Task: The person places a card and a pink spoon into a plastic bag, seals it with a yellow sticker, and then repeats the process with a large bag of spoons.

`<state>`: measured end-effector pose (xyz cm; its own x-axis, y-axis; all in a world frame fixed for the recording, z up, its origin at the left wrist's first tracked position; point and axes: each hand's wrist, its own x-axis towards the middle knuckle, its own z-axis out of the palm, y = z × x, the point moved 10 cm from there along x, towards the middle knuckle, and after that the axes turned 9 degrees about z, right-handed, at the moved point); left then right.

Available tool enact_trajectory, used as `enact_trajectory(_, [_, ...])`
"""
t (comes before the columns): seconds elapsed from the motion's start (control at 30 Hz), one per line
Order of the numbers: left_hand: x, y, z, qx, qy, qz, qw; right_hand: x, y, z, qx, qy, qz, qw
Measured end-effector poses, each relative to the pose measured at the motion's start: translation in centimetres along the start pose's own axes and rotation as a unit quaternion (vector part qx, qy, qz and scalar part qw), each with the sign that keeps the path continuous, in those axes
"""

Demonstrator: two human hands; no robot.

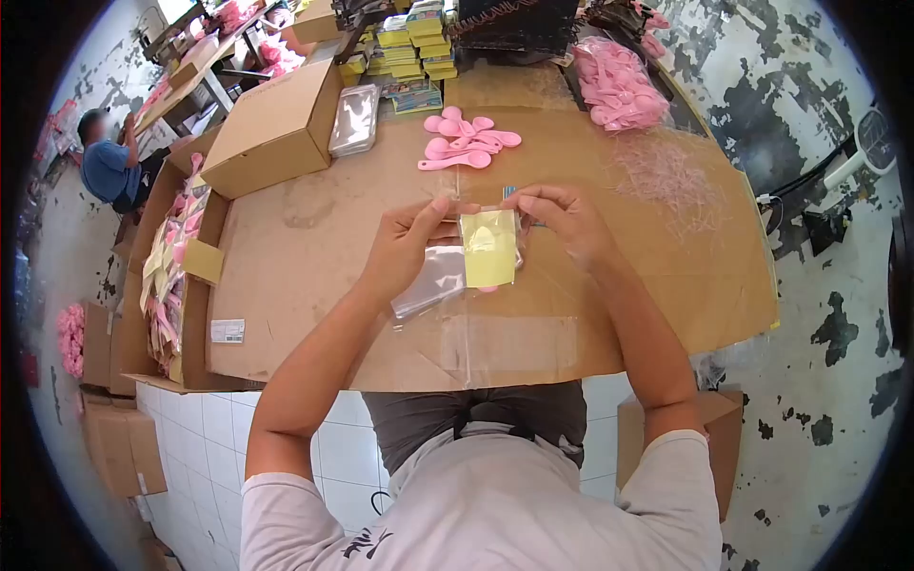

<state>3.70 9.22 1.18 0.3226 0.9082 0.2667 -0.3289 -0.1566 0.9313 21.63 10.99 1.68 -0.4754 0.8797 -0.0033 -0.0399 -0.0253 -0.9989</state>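
A small clear plastic bag with a yellow card (490,249) in it is held up over the table between my two hands. My left hand (407,243) pinches its upper left edge, thumb on top. At the upper right corner, the fingers of my right hand (564,217) are closed on the bag. Beneath lie flat clear plastic bags (433,284), partly covered by my left hand and the card. A bit of something pink shows just under the card's lower edge. Farther back is a loose pile of pink spoons (466,143).
An open carton (195,314) of packed pink pieces stands left, near a closed cardboard box (276,128). Clear bags (354,121) and stacked yellow-edged cards (419,43) are at the back. Back right are a bag of pink spoons (619,86) and plastic shreds (671,181). A person (114,162) sits far left.
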Motion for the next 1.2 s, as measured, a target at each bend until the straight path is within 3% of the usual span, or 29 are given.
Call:
enact_trajectory(0.17, [0.1, -0.5, 0.3, 0.119, -0.014, -0.023, 0.993, -0.2, -0.1, -0.1, -0.038, 0.024, 0.0, 0.999])
enact_trajectory(0.37, [0.2, -1.0, 0.3, 0.083, -0.03, -0.022, 0.996, -0.3, -0.5, 0.2, -0.058, 0.011, -0.008, 0.998])
enact_trajectory(0.57, [0.1, -0.6, 0.5, 0.114, -0.026, -0.028, 0.993, -0.1, -0.4, 0.1, -0.18, 0.043, -0.09, 0.979])
enact_trajectory(0.67, [0.3, -0.3, 0.2, 0.121, -0.02, -0.019, 0.992, -0.8, -1.1, 1.0, -0.182, 0.039, -0.072, 0.98])
enact_trajectory(0.87, [-0.5, 1.0, -0.5, 0.125, 0.001, -0.001, 0.992, -1.2, -0.7, 2.3, -0.031, -0.031, -0.011, 0.999])
enact_trajectory(1.0, [-3.5, 5.2, -4.8, 0.153, 0.071, 0.04, 0.985, -1.3, -0.8, 2.4, -0.202, 0.035, -0.057, 0.977])
enact_trajectory(1.07, [-5.3, 9.3, -9.9, 0.29, 0.136, 0.105, 0.942, -1.6, -0.8, 2.8, -0.308, 0.024, -0.041, 0.95])
enact_trajectory(1.13, [-8.1, 14.5, -17.0, 0.396, 0.239, 0.181, 0.868, -1.8, -0.7, 3.8, -0.311, 0.009, -0.058, 0.949])
enact_trajectory(1.2, [-12.7, 21.0, -22.2, 0.572, 0.364, 0.273, 0.683, -1.8, -0.6, 4.5, -0.319, -0.012, -0.067, 0.945])
